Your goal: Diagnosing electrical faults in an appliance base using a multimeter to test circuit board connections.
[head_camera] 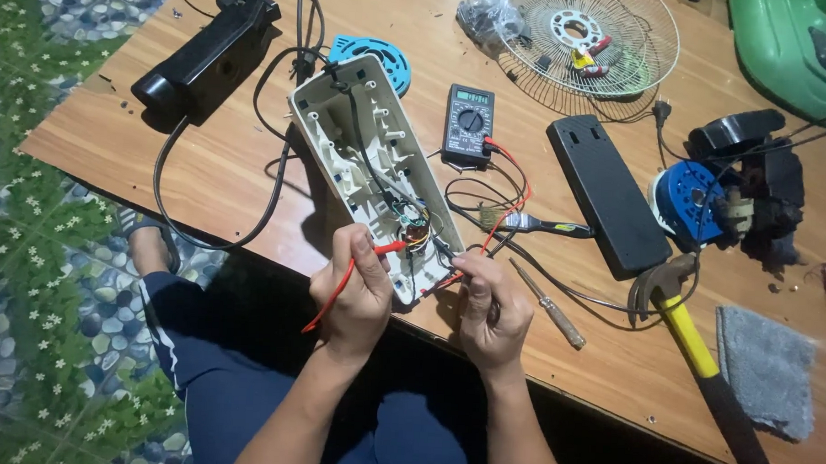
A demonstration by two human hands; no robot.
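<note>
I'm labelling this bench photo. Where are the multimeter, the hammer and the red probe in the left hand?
multimeter point(469, 122): head view, on its round dial.
hammer point(687, 335): head view, on the yellow handle.
red probe point(387, 248): head view, on the shaft past the left hand point(354, 292) fingers.

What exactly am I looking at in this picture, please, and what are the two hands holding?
This is a view from a camera on a person's head, looking down at their own bare hands over a wooden table. The left hand holds a red probe, and the right hand holds a second probe, mostly hidden, both at the wiring inside an opened cream plastic housing. Their leads run to a multimeter. Nearby lie a hammer, a screwdriver, a fan grille and a grey cloth.
</note>
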